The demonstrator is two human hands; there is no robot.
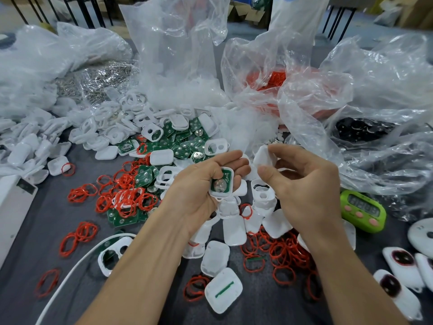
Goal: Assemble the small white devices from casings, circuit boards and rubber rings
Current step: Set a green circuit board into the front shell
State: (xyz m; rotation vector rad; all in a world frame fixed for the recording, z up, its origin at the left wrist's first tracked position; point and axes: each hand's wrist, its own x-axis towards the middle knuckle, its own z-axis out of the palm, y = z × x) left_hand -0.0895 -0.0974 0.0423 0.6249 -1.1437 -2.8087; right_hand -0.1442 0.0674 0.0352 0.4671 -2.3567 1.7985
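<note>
My left hand (206, 181) grips a white casing half (221, 184) with a green circuit board and a round silver cell seated inside it, face up. Just to its right, my right hand (302, 184) pinches a plain white casing piece (263, 157) between thumb and fingers, a short gap from the left hand. Below and around both hands lie several loose white casings (234, 231), green circuit boards (182, 146) and red rubber rings (126, 195) on the dark table.
Crumpled clear plastic bags (178, 55) of parts fill the back. One bag of red rings (276, 78) sits at back right. A green timer (363, 211) stands right of my right hand. Finished white devices (403, 261) lie at lower right. A white cable (77, 261) crosses lower left.
</note>
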